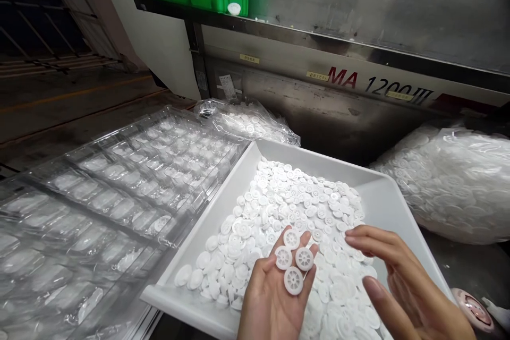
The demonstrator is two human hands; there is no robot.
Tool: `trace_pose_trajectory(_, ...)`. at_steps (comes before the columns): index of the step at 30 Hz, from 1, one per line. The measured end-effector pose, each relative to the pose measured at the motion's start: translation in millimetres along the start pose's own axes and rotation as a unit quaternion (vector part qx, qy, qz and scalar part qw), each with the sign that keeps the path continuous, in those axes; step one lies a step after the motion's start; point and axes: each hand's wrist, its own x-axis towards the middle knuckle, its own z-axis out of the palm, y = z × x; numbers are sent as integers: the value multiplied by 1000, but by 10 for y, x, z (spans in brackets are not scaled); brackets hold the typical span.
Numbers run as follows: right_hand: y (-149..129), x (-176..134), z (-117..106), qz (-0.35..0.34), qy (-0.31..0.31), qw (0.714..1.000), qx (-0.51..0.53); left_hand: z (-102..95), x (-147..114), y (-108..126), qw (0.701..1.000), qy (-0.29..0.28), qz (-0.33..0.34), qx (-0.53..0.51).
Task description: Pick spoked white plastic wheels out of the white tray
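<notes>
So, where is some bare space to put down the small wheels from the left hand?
Bare floor of the white tray shows along its far and right walls, beside the wheel pile. The pile itself is crowded. The left hand holds four wheels; the right hand hovers over the pile. The clear blister trays at left are mostly filled.

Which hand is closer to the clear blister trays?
Left. The left hand, palm up with four white wheels, is nearer the clear blister trays; the right hand is farther away.
</notes>
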Motion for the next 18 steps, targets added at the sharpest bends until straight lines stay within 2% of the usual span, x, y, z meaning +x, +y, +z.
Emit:
trace_pose_trajectory(2, 21, -67, 131, 78, 56, 990, 108, -29, -4, -59, 998, -9, 39, 44)
trace_pose_trajectory(4, 105, -138, 312, 145, 72, 958, 236, -39, -5, -165, 992, -27, 69, 100)
trace_pose_trajectory(5, 163, -171, 405, 164, 67, 946, 272, -35, -2, -229, 981, -39, 92, 164)
trace_pose_trajectory(6, 223, -200, 489, 177, 62, 932, 309, -26, 4, -292, 958, -49, 124, 254)
trace_pose_trajectory(7, 279, -222, 558, 184, 60, 921, 338, -14, 15, -347, 918, -60, 162, 356)
trace_pose_trajectory(8, 325, -237, 610, 186, 61, 911, 362, -1, 29, -385, 865, -71, 200, 454)
trace_pose_trajectory(9, 357, -244, 644, 189, 62, 900, 389, 11, 46, -403, 818, -75, 222, 525)
trace_pose_trajectory(10, 373, -244, 662, 195, 59, 886, 417, 20, 65, -398, 795, -71, 226, 559)
trace_pose_trajectory(11, 373, -236, 668, 206, 52, 867, 451, 24, 82, -372, 802, -63, 210, 556)
trace_pose_trajectory(14, 305, -195, 653, 253, 13, 782, 569, -10, 95, -216, 857, -37, 156, 490)
trace_pose_trajectory(16, 242, -171, 649, 273, -9, 735, 620, -78, 63, -113, 884, -45, 189, 424)
trace_pose_trajectory(18, 193, -158, 661, 284, -13, 711, 643, -159, 17, -48, 919, -44, 237, 312)
